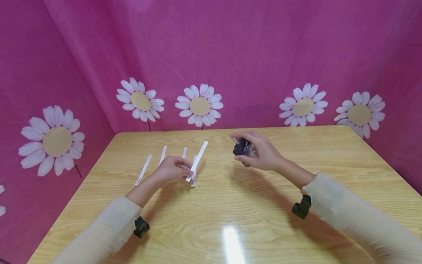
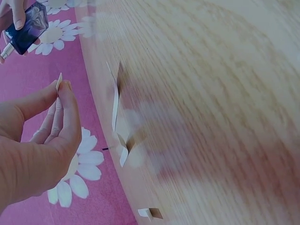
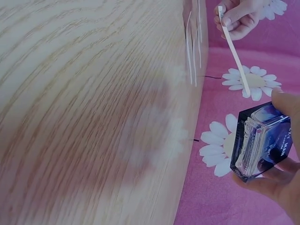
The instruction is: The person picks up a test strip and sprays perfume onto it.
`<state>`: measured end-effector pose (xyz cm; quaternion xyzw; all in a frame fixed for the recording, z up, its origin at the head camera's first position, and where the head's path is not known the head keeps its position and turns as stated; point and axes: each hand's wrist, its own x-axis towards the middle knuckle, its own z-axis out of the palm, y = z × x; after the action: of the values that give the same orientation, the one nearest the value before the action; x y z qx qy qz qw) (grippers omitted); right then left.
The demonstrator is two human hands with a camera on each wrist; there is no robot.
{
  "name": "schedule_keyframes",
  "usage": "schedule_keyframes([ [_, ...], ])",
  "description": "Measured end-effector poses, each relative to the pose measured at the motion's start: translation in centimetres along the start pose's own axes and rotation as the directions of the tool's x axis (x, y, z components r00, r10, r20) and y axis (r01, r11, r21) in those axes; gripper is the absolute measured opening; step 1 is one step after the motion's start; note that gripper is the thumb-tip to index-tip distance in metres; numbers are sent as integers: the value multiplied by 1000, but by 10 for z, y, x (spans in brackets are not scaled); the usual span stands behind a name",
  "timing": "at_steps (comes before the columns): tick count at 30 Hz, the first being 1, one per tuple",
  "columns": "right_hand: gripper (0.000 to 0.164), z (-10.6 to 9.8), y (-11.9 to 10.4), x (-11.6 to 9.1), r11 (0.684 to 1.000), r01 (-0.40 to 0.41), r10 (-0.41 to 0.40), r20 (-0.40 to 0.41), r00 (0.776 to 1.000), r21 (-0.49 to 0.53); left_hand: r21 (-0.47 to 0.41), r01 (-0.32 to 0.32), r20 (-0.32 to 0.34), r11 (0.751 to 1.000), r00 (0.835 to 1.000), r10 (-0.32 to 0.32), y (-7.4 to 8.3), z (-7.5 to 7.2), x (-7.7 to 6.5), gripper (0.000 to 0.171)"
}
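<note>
My left hand [image 1: 169, 169] pinches a white paper test strip [image 1: 200, 154] near its lower end, thumb against fingers. The strip slants up and to the right above the table; in the left wrist view it shows edge-on [image 2: 59, 83]. In my right hand [image 1: 265, 152] is a dark, faceted glass perfume bottle [image 1: 244, 147], gripped between thumb and fingers, off the table. Its silver spray nozzle [image 2: 7, 50] shows in the left wrist view. The bottle is apart from the strip, to its right. More strips [image 1: 143, 169] lie around and partly behind the left hand.
The wooden table [image 1: 211, 220] fills the area below both hands. One loose strip [image 1: 193, 181] lies just under the held one. A pink curtain [image 1: 230, 55] with white daisies hangs behind the table and along its sides.
</note>
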<state>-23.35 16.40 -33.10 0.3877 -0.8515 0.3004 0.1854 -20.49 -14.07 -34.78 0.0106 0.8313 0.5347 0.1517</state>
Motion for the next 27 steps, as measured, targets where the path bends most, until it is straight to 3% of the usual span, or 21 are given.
schedule_keyframes([
  [7,56,8,0,3,1000,-27,27,31,999,-2,22,5,-6,1000,1000,-4,-3,0,2,23],
  [16,49,10,4,10,1000,-13,13,-65,998,8,57,-5,-6,998,1000,6,2,-3,4,23],
  [27,57,8,7,11,999,13,-12,-12,1000,52,24,1,4,1000,1000,-1,1,-5,4,25],
])
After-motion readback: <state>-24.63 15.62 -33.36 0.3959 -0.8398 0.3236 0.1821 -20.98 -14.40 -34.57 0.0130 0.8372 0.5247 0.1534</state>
